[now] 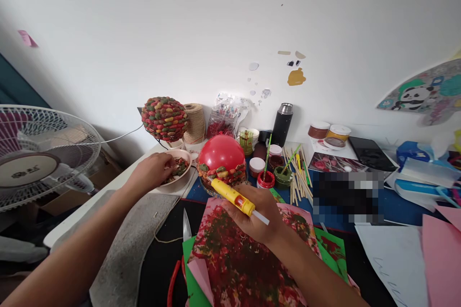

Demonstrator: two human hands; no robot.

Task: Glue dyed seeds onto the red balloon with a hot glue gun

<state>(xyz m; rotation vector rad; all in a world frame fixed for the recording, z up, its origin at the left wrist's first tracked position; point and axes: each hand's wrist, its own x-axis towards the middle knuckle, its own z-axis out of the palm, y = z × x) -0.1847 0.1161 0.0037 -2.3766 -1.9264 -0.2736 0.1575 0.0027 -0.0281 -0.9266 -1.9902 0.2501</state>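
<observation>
Currently, right hand (257, 211) is closed round yellow glue gun (232, 196), clear glue stick (260, 217) poking out its rear. Nozzle is at the band of coloured pieces (225, 173) round the lower part of red balloon (221, 153). Balloon sits mid-table, behind the paint-smeared sheet (248, 249). Left hand (158, 169) is partly curled, fingertips in the round bowl (185, 177) of similar pieces; can't tell if it grips one. Finished-looking coloured ball (164, 119) is behind the bowl, beside twine spool (195, 122). Open red paint jar (265, 180) is right of balloon.
</observation>
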